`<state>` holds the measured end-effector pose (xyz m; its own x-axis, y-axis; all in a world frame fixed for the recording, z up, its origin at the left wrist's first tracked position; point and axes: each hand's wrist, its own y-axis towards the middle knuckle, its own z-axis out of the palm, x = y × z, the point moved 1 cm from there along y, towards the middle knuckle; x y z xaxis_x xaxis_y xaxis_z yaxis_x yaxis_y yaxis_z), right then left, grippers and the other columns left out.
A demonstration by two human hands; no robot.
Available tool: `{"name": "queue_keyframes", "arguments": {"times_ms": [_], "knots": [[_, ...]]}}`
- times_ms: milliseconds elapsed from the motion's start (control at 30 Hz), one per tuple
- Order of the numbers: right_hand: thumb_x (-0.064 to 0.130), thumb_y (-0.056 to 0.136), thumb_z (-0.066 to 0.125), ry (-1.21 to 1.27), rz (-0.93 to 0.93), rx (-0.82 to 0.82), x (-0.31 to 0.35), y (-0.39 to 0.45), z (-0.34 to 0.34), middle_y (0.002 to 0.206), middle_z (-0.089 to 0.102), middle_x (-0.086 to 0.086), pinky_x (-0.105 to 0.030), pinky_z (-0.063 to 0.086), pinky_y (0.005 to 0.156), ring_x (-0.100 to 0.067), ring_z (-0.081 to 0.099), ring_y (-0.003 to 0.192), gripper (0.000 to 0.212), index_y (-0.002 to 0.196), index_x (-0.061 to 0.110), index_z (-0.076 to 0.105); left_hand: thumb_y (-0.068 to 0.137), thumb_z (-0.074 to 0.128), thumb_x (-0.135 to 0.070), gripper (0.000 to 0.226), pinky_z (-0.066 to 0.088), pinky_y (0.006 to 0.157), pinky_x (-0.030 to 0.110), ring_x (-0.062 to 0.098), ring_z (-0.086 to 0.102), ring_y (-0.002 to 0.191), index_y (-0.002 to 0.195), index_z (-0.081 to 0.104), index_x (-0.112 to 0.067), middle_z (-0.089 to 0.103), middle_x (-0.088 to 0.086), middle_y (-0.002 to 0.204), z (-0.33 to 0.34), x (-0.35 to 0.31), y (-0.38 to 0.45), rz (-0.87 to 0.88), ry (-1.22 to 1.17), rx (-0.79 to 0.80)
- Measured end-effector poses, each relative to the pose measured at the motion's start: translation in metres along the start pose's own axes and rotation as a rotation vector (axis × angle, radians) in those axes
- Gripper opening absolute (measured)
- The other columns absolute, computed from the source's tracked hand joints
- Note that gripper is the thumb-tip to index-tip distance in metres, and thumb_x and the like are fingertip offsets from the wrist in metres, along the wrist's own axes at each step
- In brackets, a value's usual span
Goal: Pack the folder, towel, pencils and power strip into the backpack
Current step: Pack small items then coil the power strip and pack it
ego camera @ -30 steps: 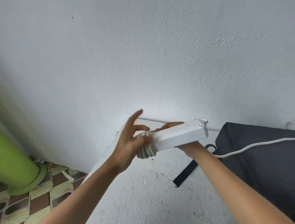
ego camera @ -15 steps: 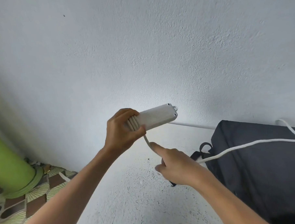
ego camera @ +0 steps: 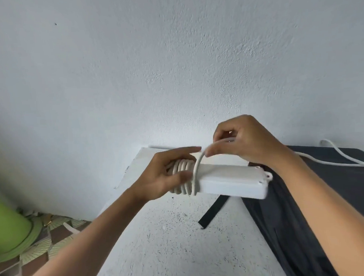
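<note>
Rough white plaster wall [ego camera: 173,65] behind, patterned floor tiles [ego camera: 45,237] and a lime-green plastic tub [ego camera: 7,224] down left, then a speckled white tabletop [ego camera: 171,242]. Left hand [ego camera: 164,176] grips the coiled end of the white rectangular power strip [ego camera: 231,181], held above the table; right hand [ego camera: 243,141] pinches its white cord [ego camera: 199,162] mid-loop. I'd keep each wrap snug beside the last, feeding slack off the dark grey fabric backpack [ego camera: 305,205] on the right.

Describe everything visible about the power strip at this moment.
The power strip is a white, plastic-looking bar held roughly level above the white table. Several turns of its white cord wrap one end, where the left hand grips it. The right hand pinches the cord's loose run, which trails over the dark backpack.
</note>
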<state>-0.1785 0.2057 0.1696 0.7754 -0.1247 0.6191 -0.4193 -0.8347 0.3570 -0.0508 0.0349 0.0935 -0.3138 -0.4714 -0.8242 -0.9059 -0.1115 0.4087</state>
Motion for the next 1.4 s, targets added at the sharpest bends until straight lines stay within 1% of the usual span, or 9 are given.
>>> {"name": "queue_keyframes", "arguments": {"times_ms": [167, 300, 400, 567, 733, 900, 1033, 1200, 1400], "knots": [[0.013, 0.082, 0.070, 0.321, 0.128, 0.198, -0.019, -0.002, 0.007, 0.067, 0.067, 0.005, -0.021, 0.042, 0.054, -0.008, 0.057, 0.059, 0.004, 0.080, 0.011, 0.073, 0.062, 0.081, -0.055, 0.092, 0.052, 0.081, 0.035, 0.030, 0.066, 0.099, 0.138, 0.048, -0.017, 0.068, 0.018, 0.112, 0.018, -0.010, 0.006, -0.014, -0.366, -0.012], [-0.003, 0.090, 0.046, 0.271, 0.316, -0.014, -0.033, -0.022, 0.024, 0.043, 0.048, 0.008, -0.023, 0.034, 0.047, -0.005, 0.036, 0.040, 0.053, 0.048, 0.027, 0.057, 0.072, 0.074, -0.031, 0.062, 0.048, 0.058, 0.018, 0.014, 0.062, 0.066, 0.118, 0.059, 0.008, 0.065, 0.008, 0.083, 0.025, -0.019, 0.014, -0.079, -0.541, -0.067], [0.007, 0.095, 0.051, 0.183, 0.256, -0.057, -0.042, -0.032, 0.034, 0.064, 0.064, 0.003, -0.020, 0.044, 0.054, -0.007, 0.050, 0.047, 0.025, 0.093, 0.022, 0.070, 0.074, 0.062, -0.026, 0.047, 0.042, 0.050, 0.019, 0.015, 0.053, 0.055, 0.103, 0.062, 0.011, 0.060, 0.007, 0.068, 0.025, -0.019, 0.020, -0.116, -0.506, -0.156], [0.025, 0.098, 0.050, -0.200, 0.275, 0.095, -0.055, -0.057, 0.048, 0.098, 0.058, 0.008, -0.043, 0.033, 0.107, -0.010, 0.057, 0.094, 0.067, 0.150, 0.045, 0.011, 0.076, 0.065, -0.021, 0.018, 0.040, 0.060, 0.028, 0.022, 0.051, 0.071, 0.086, 0.071, -0.007, 0.061, 0.005, 0.073, 0.037, -0.023, 0.033, -0.170, -0.546, -0.366], [0.017, 0.099, 0.046, -0.008, 0.341, -0.053, -0.070, -0.074, 0.025, 0.096, 0.065, -0.010, -0.035, 0.051, 0.076, -0.022, 0.062, 0.082, 0.041, 0.138, 0.029, 0.047, 0.080, 0.061, -0.026, 0.048, 0.043, 0.054, 0.019, 0.019, 0.051, 0.078, 0.117, 0.055, 0.003, 0.054, 0.001, 0.081, 0.042, -0.026, 0.062, -0.274, -0.665, -0.384], [0.022, 0.100, 0.047, -0.011, 0.377, -0.014, -0.078, -0.096, -0.008, 0.072, 0.063, 0.007, -0.019, 0.046, 0.065, -0.009, 0.056, 0.065, 0.050, 0.144, 0.042, 0.034, 0.077, 0.070, -0.006, 0.019, 0.041, 0.054, 0.026, 0.026, 0.055, 0.058, 0.096, 0.068, -0.009, 0.063, 0.015, 0.063, 0.071, -0.048, 0.093, -0.077, -0.445, -0.421], [0.026, 0.099, 0.047, -0.110, 0.391, -0.114, -0.076, -0.116, -0.041, 0.064, 0.053, 0.009, -0.018, 0.039, 0.053, -0.008, 0.046, 0.051, 0.039, 0.136, 0.037, 0.048, 0.073, 0.079, -0.005, 0.039, 0.050, 0.054, 0.024, 0.022, 0.066, 0.059, 0.110, 0.065, -0.008, 0.071, 0.014, 0.080, 0.110, -0.045, 0.124, -0.011, -0.219, -0.338], [0.019, 0.092, 0.054, -0.421, 0.292, -0.116, -0.067, -0.140, -0.094, 0.057, 0.046, -0.001, -0.028, 0.033, 0.054, -0.016, 0.038, 0.052, 0.029, 0.064, 0.020, 0.049, 0.067, 0.074, -0.039, 0.047, 0.051, 0.090, 0.037, 0.010, 0.063, 0.103, 0.109, 0.070, -0.017, 0.068, -0.007, 0.115, 0.169, -0.052, 0.153, 0.327, 0.438, -0.133], [0.023, 0.073, 0.081, -0.249, 0.187, -0.168, -0.075, -0.167, -0.195, 0.069, 0.069, 0.007, -0.032, 0.050, 0.066, -0.009, 0.063, 0.065, 0.006, 0.072, 0.022, 0.075, 0.064, 0.069, -0.039, 0.041, 0.051, 0.087, 0.029, 0.007, 0.065, 0.095, 0.102, 0.073, -0.025, 0.071, -0.010, 0.101, 0.229, -0.092, 0.165, 0.116, 0.191, 0.356]]}}
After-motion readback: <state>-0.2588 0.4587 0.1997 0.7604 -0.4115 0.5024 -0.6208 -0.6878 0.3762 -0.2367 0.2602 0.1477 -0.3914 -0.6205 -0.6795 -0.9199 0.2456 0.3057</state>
